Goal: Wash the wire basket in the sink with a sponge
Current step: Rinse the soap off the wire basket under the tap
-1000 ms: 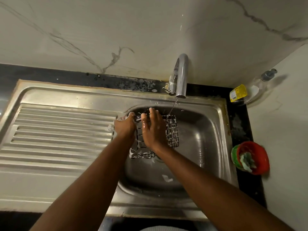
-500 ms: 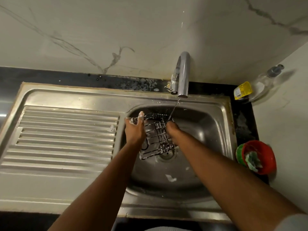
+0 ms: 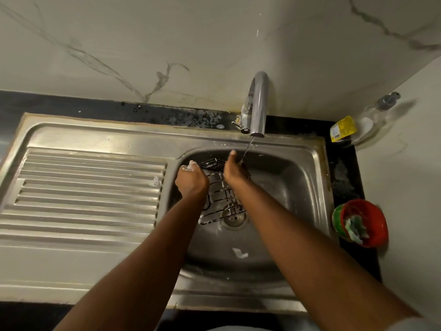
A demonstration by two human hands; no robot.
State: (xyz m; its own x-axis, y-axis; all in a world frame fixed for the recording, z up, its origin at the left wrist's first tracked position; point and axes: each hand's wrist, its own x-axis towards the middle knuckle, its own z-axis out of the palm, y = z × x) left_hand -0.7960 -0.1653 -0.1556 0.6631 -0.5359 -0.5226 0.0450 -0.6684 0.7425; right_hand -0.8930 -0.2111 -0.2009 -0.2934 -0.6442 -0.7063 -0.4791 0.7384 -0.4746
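Observation:
A dark wire basket (image 3: 222, 206) with foam on it is tilted inside the steel sink bowl (image 3: 291, 187), under a thin stream of water from the tap (image 3: 259, 103). My left hand (image 3: 192, 181) grips the basket's left rim, foam on its knuckles. On the far top edge of the basket rests my right hand (image 3: 235, 172), fingers over the wires below the stream. No sponge shows in either hand. A green sponge (image 3: 356, 229) lies in a red bowl (image 3: 372, 220) to the right of the sink.
A ribbed steel draining board (image 3: 88, 187) lies left of the bowl. A clear pump bottle with a yellow label (image 3: 358, 126) stands in the back right corner by the marble wall. A blob of foam (image 3: 239, 253) lies on the sink floor near the drain (image 3: 233, 219).
The basket has been turned and tilted lower in the bowl. My right hand went from the basket's side up to its far top edge under the stream. The left hand keeps its hold.

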